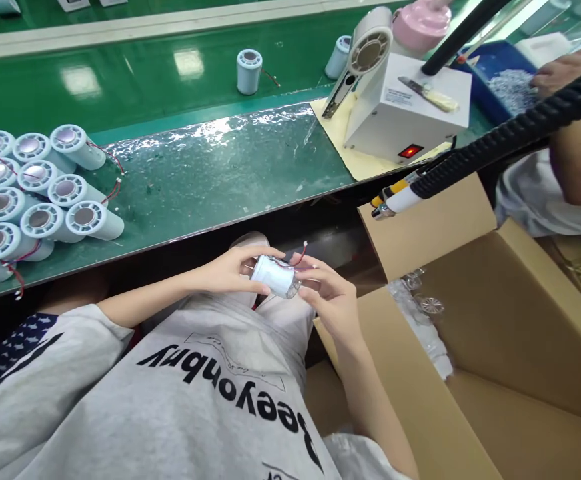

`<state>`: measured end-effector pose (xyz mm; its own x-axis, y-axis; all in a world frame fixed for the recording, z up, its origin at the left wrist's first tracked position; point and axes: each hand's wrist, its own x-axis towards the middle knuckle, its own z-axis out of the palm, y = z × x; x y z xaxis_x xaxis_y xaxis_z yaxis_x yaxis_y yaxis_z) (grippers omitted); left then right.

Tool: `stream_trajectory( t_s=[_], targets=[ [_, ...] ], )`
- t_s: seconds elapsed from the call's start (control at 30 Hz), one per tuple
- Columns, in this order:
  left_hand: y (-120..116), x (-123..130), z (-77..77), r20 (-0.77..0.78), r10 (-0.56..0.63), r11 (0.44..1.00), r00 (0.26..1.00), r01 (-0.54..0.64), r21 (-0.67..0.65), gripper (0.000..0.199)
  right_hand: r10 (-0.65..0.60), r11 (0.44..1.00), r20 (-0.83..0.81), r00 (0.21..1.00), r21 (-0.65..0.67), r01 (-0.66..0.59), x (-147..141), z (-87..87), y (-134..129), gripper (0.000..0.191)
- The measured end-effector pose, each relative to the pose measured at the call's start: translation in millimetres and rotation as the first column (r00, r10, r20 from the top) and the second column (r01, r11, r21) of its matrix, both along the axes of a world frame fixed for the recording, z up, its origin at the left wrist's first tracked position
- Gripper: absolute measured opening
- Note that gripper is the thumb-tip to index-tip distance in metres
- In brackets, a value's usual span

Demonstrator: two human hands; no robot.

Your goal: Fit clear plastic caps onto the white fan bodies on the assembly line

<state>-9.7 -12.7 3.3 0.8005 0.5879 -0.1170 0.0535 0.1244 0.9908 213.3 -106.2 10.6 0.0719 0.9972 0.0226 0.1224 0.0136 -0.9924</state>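
Over my lap, a light blue cylinder [273, 276] with a short red wire and small plug lies sideways between my hands. My left hand [237, 270] grips its left end, thumb below and fingers above. At its right end, which looks clear and see-through, the fingers of my right hand [331, 290] are closed around the rim. Similar cylinders [37, 177] with ringed, slotted ends and red wires lie grouped on the bench at left. Another blue cylinder [249, 72] stands upright on the green belt.
A white machine [403, 110] with a lit red switch sits on the bench [230, 173], a knife [427, 93] on top. A black coiled hose [510, 133] crosses at right. Below is an open cardboard box [520, 313] with clear plastic parts [431, 305]. A co-worker's arm [580, 133] reaches a blue bin [485, 67].
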Motion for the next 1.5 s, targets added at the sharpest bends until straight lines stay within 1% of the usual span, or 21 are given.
stream_trajectory(
  t_s=[0.07, 0.13, 0.2, 0.27, 0.4, 0.53, 0.73, 0.87, 1.0, 1.2, 1.33, 1.5],
  targets=[
    [-4, 0, 0.6, 0.011, 0.043, 0.997, 0.999, -0.042, -0.070, 0.066, 0.068, 0.992, 0.172, 0.983, 0.092, -0.085, 2, 2.7, -4, 0.028],
    [-6, -1, 2.1, -0.002, 0.055, 0.996, 0.998, -0.055, -0.072, 0.064, 0.096, 0.978, 0.287, 0.953, 0.154, -0.144, 4, 5.8, -7, 0.030],
    [-6, -2, 4.6, -0.023, 0.028, 0.998, 0.999, -0.029, -0.052, 0.066, 0.115, 0.970, 0.312, 0.943, 0.169, -0.174, 5, 7.8, -10, 0.027],
    [-5, -4, 7.6, -0.018, -0.012, 0.999, 1.000, 0.011, -0.031, 0.072, 0.131, 0.971, 0.300, 0.945, 0.152, -0.183, 5, 8.6, -12, 0.027],
    [-2, -7, 13.9, 0.039, -0.069, 0.997, 0.997, 0.068, 0.025, 0.073, 0.128, 0.982, 0.212, 0.969, 0.111, -0.154, 4, 8.4, -15, 0.033],
    [-2, -9, 17.6, 0.059, -0.094, 0.991, 0.994, 0.088, 0.097, 0.070, 0.132, 0.991, 0.078, 0.988, 0.018, -0.134, 3, 10.4, -17, 0.038],
    [-3, -9, 16.5, 0.035, -0.109, 0.982, 0.993, 0.102, 0.161, 0.069, 0.114, 0.984, -0.023, 0.993, -0.133, -0.116, 3, 13.7, -18, 0.044],
    [-2, -10, 15.7, 0.026, -0.115, 0.977, 0.993, 0.109, 0.185, 0.070, 0.094, 0.977, -0.092, 0.991, -0.182, -0.109, 3, 11.8, -17, 0.050],
    [-2, -11, 14.5, 0.039, -0.115, 0.970, 0.993, 0.103, 0.220, 0.070, 0.091, 0.972, -0.131, 0.987, -0.204, -0.117, 2, 10.2, -15, 0.052],
    [-3, -12, 13.7, 0.031, -0.111, 0.973, 0.993, 0.102, 0.209, 0.070, 0.085, 0.967, -0.196, 0.977, -0.219, -0.128, -1, 10.5, -12, 0.045],
    [-3, -12, 13.0, 0.033, -0.113, 0.972, 0.993, 0.104, 0.209, 0.070, 0.074, 0.947, -0.269, 0.960, -0.282, -0.152, -4, 6.4, -10, 0.051],
    [-3, -11, 12.3, 0.059, -0.116, 0.971, 0.992, 0.100, 0.219, 0.070, -0.006, 0.921, -0.373, 0.928, -0.363, -0.140, -8, -1.9, -9, 0.058]
  ],
)
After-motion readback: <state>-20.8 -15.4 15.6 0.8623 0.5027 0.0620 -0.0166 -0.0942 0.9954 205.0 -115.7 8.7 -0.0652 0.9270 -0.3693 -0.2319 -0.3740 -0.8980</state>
